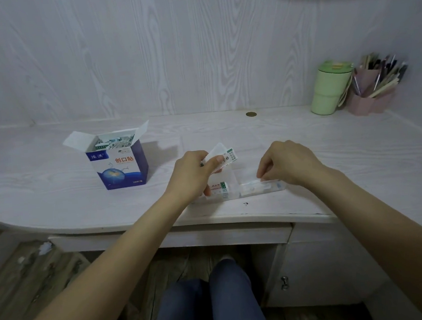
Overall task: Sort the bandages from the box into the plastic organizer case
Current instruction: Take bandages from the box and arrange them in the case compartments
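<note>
Pale woodgrain desk (56, 197) and wall, left hand (193, 171) pinching bandages (223, 158), right hand (286, 164) gripping organizer case (262, 187)

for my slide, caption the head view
Left hand holds bandages over the clear organizer case; right hand pinches its contents.

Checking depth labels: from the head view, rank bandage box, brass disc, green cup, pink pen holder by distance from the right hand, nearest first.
1. Brass disc: on the desk behind the right hand, slightly left.
2. Bandage box: far left, beyond the left hand; close to the disc's distance, low confidence.
3. Green cup: back right.
4. Pink pen holder: back-right corner, beside the cup.
</note>
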Tool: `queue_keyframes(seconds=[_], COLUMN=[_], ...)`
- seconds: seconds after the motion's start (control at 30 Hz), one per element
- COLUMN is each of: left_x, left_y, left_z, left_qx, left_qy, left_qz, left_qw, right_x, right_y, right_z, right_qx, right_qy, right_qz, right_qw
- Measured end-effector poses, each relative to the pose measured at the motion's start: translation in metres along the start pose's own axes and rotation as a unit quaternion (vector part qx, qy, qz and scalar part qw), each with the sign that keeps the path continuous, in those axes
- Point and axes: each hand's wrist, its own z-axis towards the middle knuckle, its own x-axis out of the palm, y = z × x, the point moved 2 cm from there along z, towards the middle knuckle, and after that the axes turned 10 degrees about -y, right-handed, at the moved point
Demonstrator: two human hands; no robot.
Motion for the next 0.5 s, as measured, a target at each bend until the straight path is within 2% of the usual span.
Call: queue_keyframes(seconds=[0.2,0.37,0.43,0.5], left_x=[-0.0021,-0.0032,-0.0049,-0.0091], left_y=[-0.0028,-0.0052,-0.0065,-0.0082], left_z=[-0.001,-0.0036,-0.0063,-0.0092], left_qx=[-0.01,-0.03,-0.055,-0.08], left_qy=[0.007,0.012,0.021,0.023], left_qz=[-0.009,-0.068,-0.138,-0.209], left_qw=[1.0,0.997,0.989,0.974], right_x=[-0.001,0.003,0.0018,-0.0033], right_y=[0.0007,-0.0018,-0.0025,-0.0004], right_z=[0.0071,0.0063,0.0041,0.0011], right_qx=[-0.047,-0.047,-0.042,-0.025], right_qy=[0.057,0.049,0.045,0.035], right_qz=[0.01,0.05,0.107,0.209], right_qw=[0.997,0.996,0.992,0.977])
